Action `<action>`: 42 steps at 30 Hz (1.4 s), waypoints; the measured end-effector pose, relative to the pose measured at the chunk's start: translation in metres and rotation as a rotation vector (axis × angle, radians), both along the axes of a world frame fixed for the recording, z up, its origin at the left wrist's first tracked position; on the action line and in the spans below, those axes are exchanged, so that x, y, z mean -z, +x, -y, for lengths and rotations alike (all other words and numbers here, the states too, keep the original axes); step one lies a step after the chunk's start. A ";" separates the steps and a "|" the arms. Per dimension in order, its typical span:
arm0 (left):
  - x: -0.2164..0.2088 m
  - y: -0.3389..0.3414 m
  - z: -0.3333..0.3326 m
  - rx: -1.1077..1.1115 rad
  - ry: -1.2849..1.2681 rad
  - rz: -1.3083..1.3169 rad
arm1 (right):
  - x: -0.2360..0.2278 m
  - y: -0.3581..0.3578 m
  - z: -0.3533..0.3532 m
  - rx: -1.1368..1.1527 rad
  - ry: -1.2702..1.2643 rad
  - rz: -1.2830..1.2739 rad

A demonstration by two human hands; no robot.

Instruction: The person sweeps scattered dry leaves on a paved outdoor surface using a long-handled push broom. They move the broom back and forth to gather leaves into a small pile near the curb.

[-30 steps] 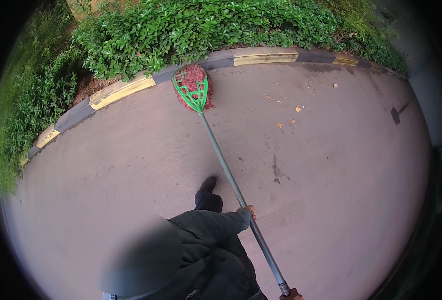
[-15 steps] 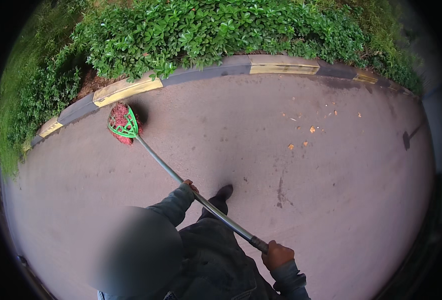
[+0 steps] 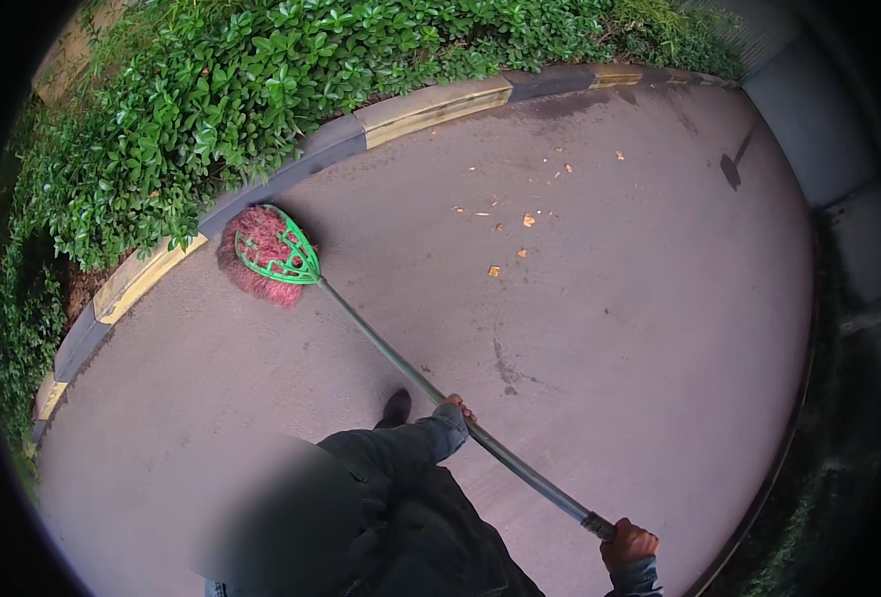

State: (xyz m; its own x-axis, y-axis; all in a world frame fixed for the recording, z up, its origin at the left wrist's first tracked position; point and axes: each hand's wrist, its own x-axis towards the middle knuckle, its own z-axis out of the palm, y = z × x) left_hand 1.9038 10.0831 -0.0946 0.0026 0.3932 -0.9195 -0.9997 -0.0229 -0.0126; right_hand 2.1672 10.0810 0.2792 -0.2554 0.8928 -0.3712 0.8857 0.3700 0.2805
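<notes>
Pavement (image 3: 640,388) is taking up most of the view. Hedge (image 3: 212,109) is filling 9 to 1 o'clock; black-and-yellow kerb (image 3: 431,107) is curving below it, likely edging the planting. Broom (image 3: 398,359) is slanting between 5 and 10 o'clock. Its red bristle head (image 3: 253,234), in a green cage (image 3: 309,267), is sitting at 10, just beside the kerb; can't tell if touching. Dark shoe (image 3: 396,408) is showing near 7, close to the handle (image 3: 520,466). Right grip (image 3: 632,544) is wrapping the handle's end at 5; left grip (image 3: 458,406) is clasping mid-handle at 6. Wide spacing is probably giving leverage and steering. Dry leaves (image 3: 528,220) are lying scattered around 1, well apart from the bristles.
</notes>
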 end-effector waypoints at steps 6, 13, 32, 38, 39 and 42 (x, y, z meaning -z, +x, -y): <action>-0.033 0.057 -0.120 0.446 0.140 -0.080 | -0.039 -0.028 0.085 0.367 0.001 -0.029; -0.110 0.128 -0.170 0.725 0.219 -0.295 | 0.011 0.027 0.133 0.827 -0.144 -0.185; -0.079 0.421 -0.200 0.502 0.129 -0.028 | 0.086 0.492 -0.013 0.402 -0.125 -0.292; -0.073 0.415 -0.240 0.079 -0.015 0.015 | 0.077 0.522 -0.186 0.052 -0.060 -0.301; -0.076 0.408 -0.245 0.058 -0.043 0.001 | 0.094 0.537 -0.216 0.030 -0.107 -0.270; -0.075 0.383 -0.253 -0.046 -0.114 -0.072 | 0.092 0.503 -0.296 -0.155 -0.141 -0.303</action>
State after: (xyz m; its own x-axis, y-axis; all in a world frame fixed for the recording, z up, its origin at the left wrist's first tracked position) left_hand 2.2868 10.3358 -0.0200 -0.0807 0.2848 -0.9552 -0.9957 -0.0661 0.0644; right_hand 2.6704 10.3773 0.1877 -0.5012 0.7801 -0.3745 0.8510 0.5228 -0.0498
